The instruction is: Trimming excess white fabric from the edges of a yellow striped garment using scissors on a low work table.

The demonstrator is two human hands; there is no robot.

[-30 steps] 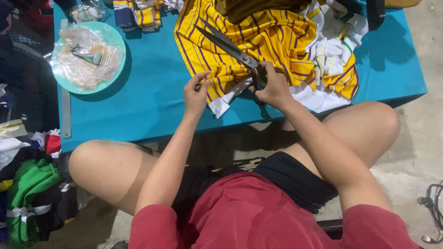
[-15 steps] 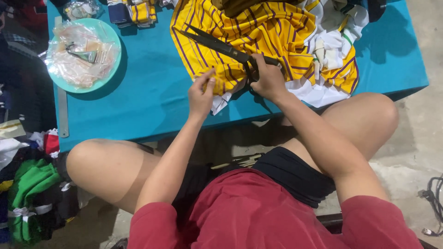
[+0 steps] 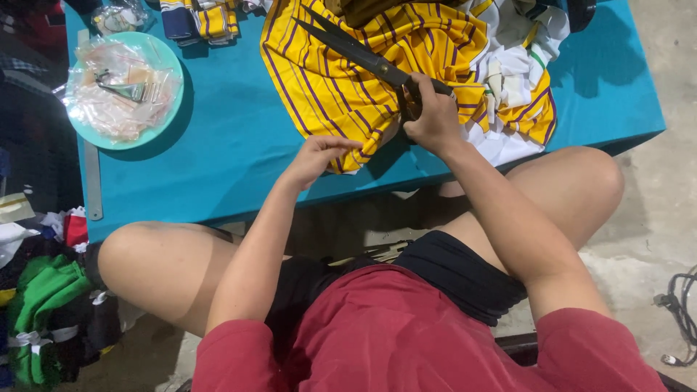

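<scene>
At the tabletop's (image 3: 218,160) near edge, the right hand (image 3: 433,120) grips open scissors (image 3: 363,54); the left hand (image 3: 316,156), pinching yellow striped cloth (image 3: 341,94), risks a nick if the fabric slips.

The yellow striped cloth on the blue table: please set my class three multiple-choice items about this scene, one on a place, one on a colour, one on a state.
1. Where does the round plate sit?
A. at the table's left end
B. on the floor
C. on the person's lap

2. What colour are the thin stripes on the cloth?
A. green
B. purple
C. orange

3. How are the scissors held?
A. lying untouched
B. gripped in the right hand, blades apart
C. gripped in the left hand

Answers: 1 A, the plate lies on the blue table near its left edge. 2 B, dark purple lines cross the yellow. 3 B, the right hand is at the handles while the left pinches the cloth's edge.
</scene>
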